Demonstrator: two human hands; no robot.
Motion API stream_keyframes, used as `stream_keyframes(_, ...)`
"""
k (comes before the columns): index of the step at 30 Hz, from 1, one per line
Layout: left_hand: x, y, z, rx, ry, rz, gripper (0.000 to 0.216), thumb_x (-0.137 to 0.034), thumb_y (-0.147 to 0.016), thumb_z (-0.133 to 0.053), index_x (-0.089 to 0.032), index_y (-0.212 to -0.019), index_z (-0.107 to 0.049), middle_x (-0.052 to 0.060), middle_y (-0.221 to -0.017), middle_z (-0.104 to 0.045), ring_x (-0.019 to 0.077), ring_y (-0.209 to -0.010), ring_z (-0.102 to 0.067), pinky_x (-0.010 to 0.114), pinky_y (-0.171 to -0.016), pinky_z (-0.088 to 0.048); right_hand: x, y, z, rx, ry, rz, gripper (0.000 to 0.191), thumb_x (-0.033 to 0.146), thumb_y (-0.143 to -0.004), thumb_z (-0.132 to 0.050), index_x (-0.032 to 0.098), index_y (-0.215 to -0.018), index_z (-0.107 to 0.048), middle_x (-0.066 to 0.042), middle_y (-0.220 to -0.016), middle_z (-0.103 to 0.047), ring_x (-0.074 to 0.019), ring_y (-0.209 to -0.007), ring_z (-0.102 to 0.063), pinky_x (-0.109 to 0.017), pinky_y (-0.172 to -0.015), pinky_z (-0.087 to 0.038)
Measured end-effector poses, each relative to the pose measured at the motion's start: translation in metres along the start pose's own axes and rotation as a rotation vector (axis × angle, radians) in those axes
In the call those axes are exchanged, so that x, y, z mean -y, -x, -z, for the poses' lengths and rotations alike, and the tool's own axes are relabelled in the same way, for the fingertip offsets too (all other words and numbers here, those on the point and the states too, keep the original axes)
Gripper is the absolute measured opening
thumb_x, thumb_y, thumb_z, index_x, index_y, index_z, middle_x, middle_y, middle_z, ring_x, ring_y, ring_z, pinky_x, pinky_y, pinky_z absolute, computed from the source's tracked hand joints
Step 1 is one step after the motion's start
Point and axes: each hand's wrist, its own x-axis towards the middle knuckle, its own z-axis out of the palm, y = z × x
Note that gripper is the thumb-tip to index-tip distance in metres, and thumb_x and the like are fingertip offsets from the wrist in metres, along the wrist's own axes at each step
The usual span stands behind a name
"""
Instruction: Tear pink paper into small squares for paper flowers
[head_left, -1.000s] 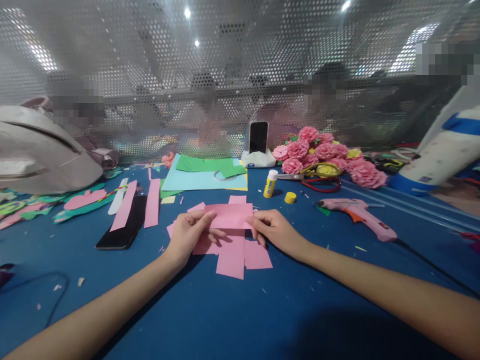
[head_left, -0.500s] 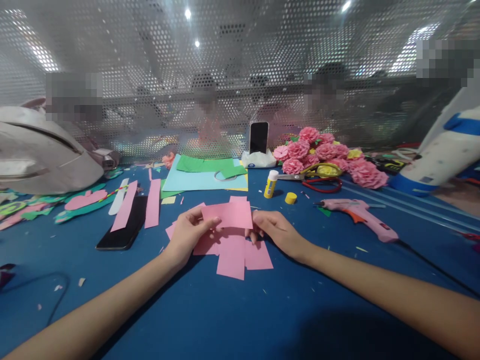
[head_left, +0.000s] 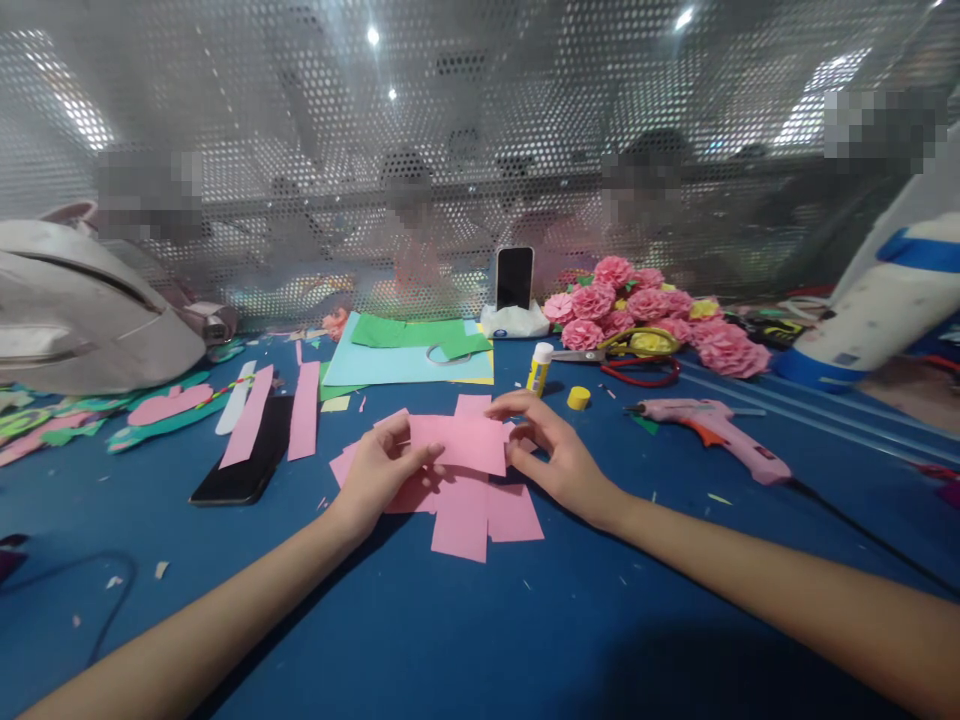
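Note:
My left hand (head_left: 379, 475) pinches the left edge of a pink paper rectangle (head_left: 459, 441) and holds it just above the blue table (head_left: 450, 640). My right hand (head_left: 551, 450) curls over the rectangle's right edge, fingers on top and thumb beneath. Under both hands lie several more pink paper rectangles (head_left: 472, 510), overlapping in a loose heap.
A glue stick (head_left: 538, 368), its yellow cap (head_left: 578, 397), scissors (head_left: 630, 345), a pink glue gun (head_left: 712, 428) and pink paper flowers (head_left: 652, 310) lie right of centre. Coloured sheets (head_left: 409, 355), an upright phone (head_left: 514, 278), pink strips (head_left: 304, 410), a black phone (head_left: 244, 460) and a pale bag (head_left: 82, 315) sit behind and left.
My right hand has lifted off the lower papers and now arches over the rectangle's right edge. The rectangle has tilted slightly. My left hand keeps its pinch.

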Motion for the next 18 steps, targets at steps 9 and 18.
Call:
stream_keyframes(9, 0.0009, -0.0002, 0.0010, 0.014, -0.020, 0.005, 0.023, -0.030, -0.079, -0.071, -0.014, -0.091, -0.060, 0.001, -0.067, -0.066, 0.0113, -0.053, -0.065, 0.020, -0.051, -0.053, 0.0016, 0.0001, -0.0006, 0.022, 0.052, 0.035, 0.036, 0.002, -0.076, -0.051, 0.025, -0.103, -0.053, -0.005, -0.107, -0.051, -0.0171, -0.091, -0.053, -0.028, -0.070, -0.046)
stream_keyframes(18, 0.0017, -0.0010, 0.0029, 0.023, -0.014, -0.015, 0.021, -0.031, -0.079, -0.070, -0.016, -0.088, -0.059, 0.000, -0.063, -0.065, 0.0117, -0.050, -0.064, 0.022, -0.051, -0.052, 0.0031, -0.0024, -0.0016, 0.041, 0.092, 0.029, 0.015, 0.007, -0.081, -0.054, 0.022, -0.083, -0.053, -0.004, -0.099, -0.051, -0.0162, -0.088, -0.053, -0.027, -0.067, -0.046)
